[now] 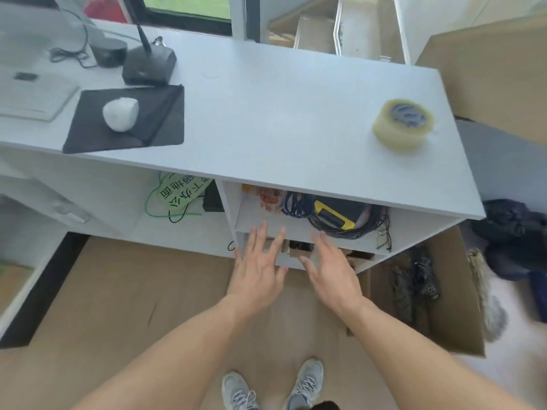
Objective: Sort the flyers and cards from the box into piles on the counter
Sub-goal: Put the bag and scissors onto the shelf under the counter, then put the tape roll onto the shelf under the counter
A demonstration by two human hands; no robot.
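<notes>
Daylight from a window lay over a long white counter (281, 113), whose top carried a black mouse pad (148, 125) with a white mouse (120, 113) on it at the left, a black desk microphone (148, 65) behind that, a pale keyboard (35, 96) at the far left, and a roll of clear packing tape (404, 122) near the right end. Under the counter an open shelf (281, 226) held coiled dark cables (340, 223), a yellow-and-black device (334, 216) and a pair of glasses (384, 238). The left hand (257, 269) and the right hand (333, 272) hung side by side before the lower shelf, fingers straight and spread, holding nothing. A brown cardboard box (450, 306) stood open on the tan floor (118, 291) just right of the hands, with a dark tangle inside; no flyers or cards could be made out. Grey sneakers (305, 383) showed below.
</notes>
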